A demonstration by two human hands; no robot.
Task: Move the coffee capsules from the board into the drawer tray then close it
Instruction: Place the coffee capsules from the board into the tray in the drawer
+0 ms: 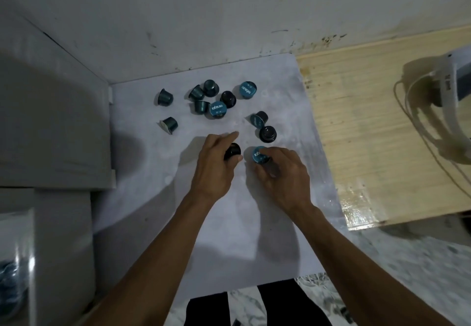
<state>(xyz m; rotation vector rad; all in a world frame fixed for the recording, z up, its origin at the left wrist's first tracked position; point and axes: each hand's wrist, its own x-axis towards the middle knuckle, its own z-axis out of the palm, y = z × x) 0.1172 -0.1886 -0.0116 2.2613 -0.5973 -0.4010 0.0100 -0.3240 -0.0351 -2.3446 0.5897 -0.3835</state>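
Hands (251, 170) each gripping one half-hidden capsule (232, 151); drawer tray (15, 269) blurred, cut off.

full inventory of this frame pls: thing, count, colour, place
loose capsules: ten, dark teal and black, scattered on the far half of the board
board: one, white, centre
held capsules: two; black one in left hand, blue-lidded one in right hand
wooden surface: one, pale, right of board
white device with cable: one, on wooden surface, far right
grey unit: one, left of board
left hand: grips black capsule
right hand: grips blue-lidded capsule
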